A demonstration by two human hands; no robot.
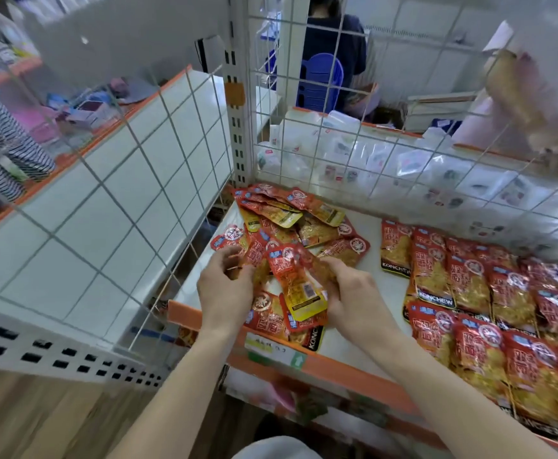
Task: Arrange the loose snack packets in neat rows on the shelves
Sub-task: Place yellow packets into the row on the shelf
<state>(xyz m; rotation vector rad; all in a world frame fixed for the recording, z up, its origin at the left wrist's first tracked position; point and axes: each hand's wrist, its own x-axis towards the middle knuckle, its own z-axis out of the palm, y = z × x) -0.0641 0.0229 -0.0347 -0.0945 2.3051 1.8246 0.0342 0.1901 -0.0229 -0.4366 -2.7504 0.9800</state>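
A loose heap of red and yellow snack packets lies in the left corner of the white shelf. My right hand grips a small bunch of these packets from the right, lifted a little above the shelf. My left hand pinches the left side of the same bunch with curled fingers. More packets lie under the hands by the front edge. To the right, packets stand in neat overlapping rows.
A wire grid panel walls the shelf on the left and another runs behind it. An orange front rail with a price label edges the shelf. White packets fill the shelf beyond. A seated person is behind the grid.
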